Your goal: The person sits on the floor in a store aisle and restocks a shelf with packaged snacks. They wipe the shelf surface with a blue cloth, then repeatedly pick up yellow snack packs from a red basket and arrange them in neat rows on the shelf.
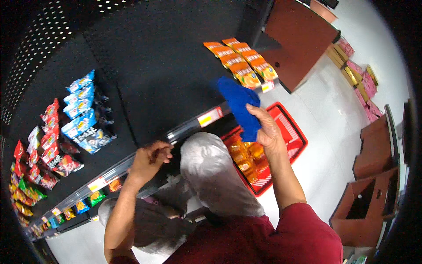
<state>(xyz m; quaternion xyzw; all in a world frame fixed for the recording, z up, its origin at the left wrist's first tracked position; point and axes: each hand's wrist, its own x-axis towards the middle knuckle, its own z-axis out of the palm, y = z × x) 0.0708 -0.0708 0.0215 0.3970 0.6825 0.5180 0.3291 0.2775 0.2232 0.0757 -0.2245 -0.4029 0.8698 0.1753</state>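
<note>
My right hand [269,127] grips a blue cloth [242,105], pinched between thumb and fingers. The cloth's far end hangs over the front edge of the black shelf [171,69], close to two rows of orange snack packets [242,64]. My left hand [150,161] is beside the shelf's clear front rail [123,166], its fingers loosely curled and apart with nothing seen in them. Whether it touches the rail I cannot tell. Below my right forearm, a red shopping basket [298,135] on the floor holds several orange-yellow packets [245,158].
Blue packets [80,115] and red packets [51,132] stand in rows at the shelf's left. Price labels [210,117] line the rail. More snacks [82,206] sit on a lower shelf. Brown cabinets [296,39] and pink-and-gold packages [357,82] are at the right.
</note>
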